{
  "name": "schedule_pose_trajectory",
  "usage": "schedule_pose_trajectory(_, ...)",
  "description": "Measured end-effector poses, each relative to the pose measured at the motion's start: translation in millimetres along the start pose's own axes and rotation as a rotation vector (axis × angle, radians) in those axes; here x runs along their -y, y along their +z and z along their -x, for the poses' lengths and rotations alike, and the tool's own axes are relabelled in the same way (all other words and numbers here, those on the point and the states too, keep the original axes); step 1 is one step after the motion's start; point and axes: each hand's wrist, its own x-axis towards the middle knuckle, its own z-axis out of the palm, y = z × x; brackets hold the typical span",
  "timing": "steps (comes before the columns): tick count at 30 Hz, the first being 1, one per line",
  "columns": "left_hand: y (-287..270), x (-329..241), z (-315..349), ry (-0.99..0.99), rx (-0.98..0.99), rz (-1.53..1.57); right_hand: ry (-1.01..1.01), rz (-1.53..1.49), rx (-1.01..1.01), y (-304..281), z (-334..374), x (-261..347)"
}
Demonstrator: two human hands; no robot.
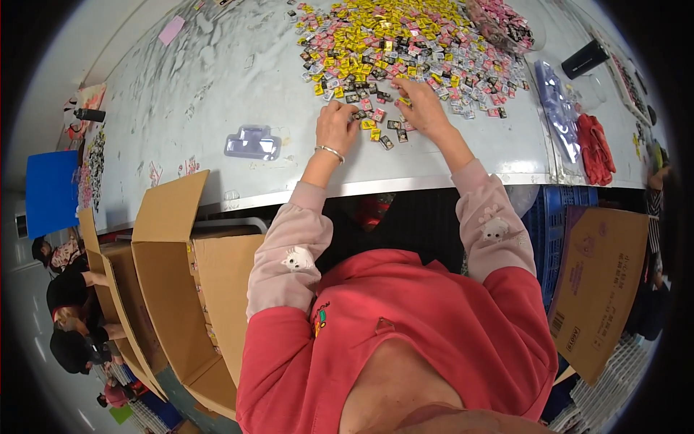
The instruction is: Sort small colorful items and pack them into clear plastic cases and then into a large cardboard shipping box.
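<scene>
A large heap of small flat rectangular pieces [383,43] in yellow, pink, black and white spreads over the far part of the table. Some loose pieces [387,143] lie at its near edge, between and below my hands. My left hand [337,129] rests at the left of these, fingers loosely curled and thumb apart, its fingertips close to a dark piece. On the other side my right hand [425,107] reaches in from the right, with thumb and forefinger apart next to a yellow piece. A clear plastic tray [252,142] sits on the table, left of my left hand.
Open cardboard boxes [166,289] stand below the table at left, another carton [598,282] at right beside a blue crate [557,224]. Clear plastic trays [557,108], a red cloth [596,148] and a black cup [585,59] lie at right. Other people [72,311] are at far left.
</scene>
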Motion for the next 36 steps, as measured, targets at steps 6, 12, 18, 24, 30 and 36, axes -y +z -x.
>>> schedule_pose_trajectory(6, -5.9, 11.9, 3.5, -0.178, 0.043, 0.215, -0.048, 0.075, -0.025, -2.6, 1.8, -9.1)
schedule_pose_trajectory(12, -39.7, -2.0, 43.6, -0.200, -0.038, 0.224, 0.078, -0.228, 0.027, -2.5, 19.8, 42.9)
schedule_pose_trajectory(18, -35.0, -18.8, 71.9, -0.194, -0.028, 0.104, -0.089, 0.033, 0.023, 34.9, 48.6, 77.1)
schedule_pose_trajectory(24, -50.3, -11.7, 68.8, -0.143, 0.020, 0.220, 0.065, -0.144, 0.197, 2.7, 28.5, 47.5)
schedule_pose_trajectory(30, -39.7, -13.6, 62.1, -0.039, 0.093, 0.179, -0.257, -0.018, 0.169, 19.1, 36.5, 65.7)
schedule_pose_trajectory(36, -35.8, -11.5, 63.0, -0.071, 0.113, 0.232, -0.030, 0.098, 0.251, 28.0, 58.4, 96.3)
